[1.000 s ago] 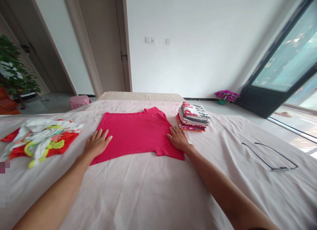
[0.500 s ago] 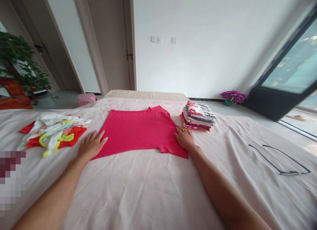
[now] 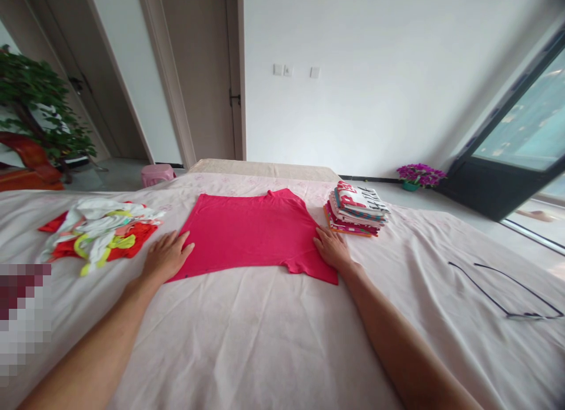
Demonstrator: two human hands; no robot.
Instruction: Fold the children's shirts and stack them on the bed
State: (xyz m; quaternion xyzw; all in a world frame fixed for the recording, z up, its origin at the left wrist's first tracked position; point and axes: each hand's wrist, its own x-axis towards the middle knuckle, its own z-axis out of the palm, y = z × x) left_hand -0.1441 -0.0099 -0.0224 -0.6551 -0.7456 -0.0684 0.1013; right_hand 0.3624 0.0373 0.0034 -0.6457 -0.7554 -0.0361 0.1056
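Observation:
A bright pink-red T-shirt (image 3: 247,233) lies spread sideways on the pale bed sheet (image 3: 229,339), its hem to the left and its neck and sleeves to the right. My left hand (image 3: 169,257) rests palm down at the hem edge, fingers stretched out and touching the cloth. At the neck side lies my right hand (image 3: 333,249), also flat, with its fingertips on the shirt's edge. Just beyond that hand stands a stack of folded clothes (image 3: 357,210), a white printed piece on top.
Left of the shirt is a loose heap of white, red and yellow clothes (image 3: 99,230). Eyeglasses (image 3: 507,292) lie on the sheet at the right. Past the bed are a pink stool (image 3: 158,174), a potted purple flower (image 3: 417,175) and a leafy plant (image 3: 39,104).
The whole view has shifted slightly, so things appear a little further right. Both hands stay flat at the T-shirt's two ends, and the shirt looks unchanged.

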